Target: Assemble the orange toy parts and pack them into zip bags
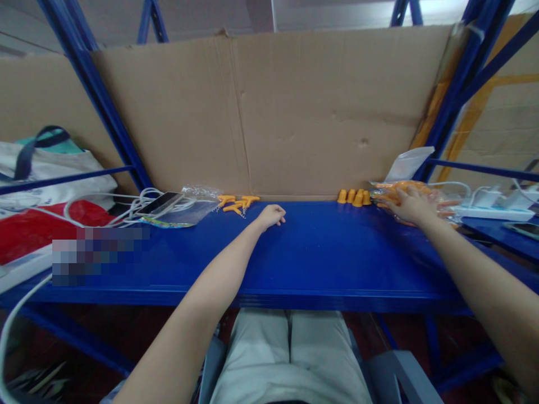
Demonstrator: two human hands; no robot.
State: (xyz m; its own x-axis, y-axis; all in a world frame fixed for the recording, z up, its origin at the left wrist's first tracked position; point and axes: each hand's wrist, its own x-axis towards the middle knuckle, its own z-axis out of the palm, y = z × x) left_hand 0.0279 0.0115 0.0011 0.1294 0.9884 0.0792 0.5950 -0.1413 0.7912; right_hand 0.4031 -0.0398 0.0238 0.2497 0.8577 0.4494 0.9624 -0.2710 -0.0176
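My left hand [272,217] rests on the blue tabletop with its fingers curled in, and nothing shows in it. To its left lie several corkscrews [234,206] with orange T-shaped handles and metal spirals. My right hand [409,204] lies over a clear plastic bag [446,209] of orange pieces, fingers apart and touching it. The hand partly hides the contents, so their kind is unclear. Several small orange cup-shaped caps [353,197] stand upside down in a cluster, just left of this bag.
A cardboard sheet [295,112] walls the back of the blue table [320,252]. At left are a clear bag [193,207], white cables [143,205], a red bag [54,227] and a tote bag [54,168]. A power strip [492,213] and a phone [524,229] are at right.
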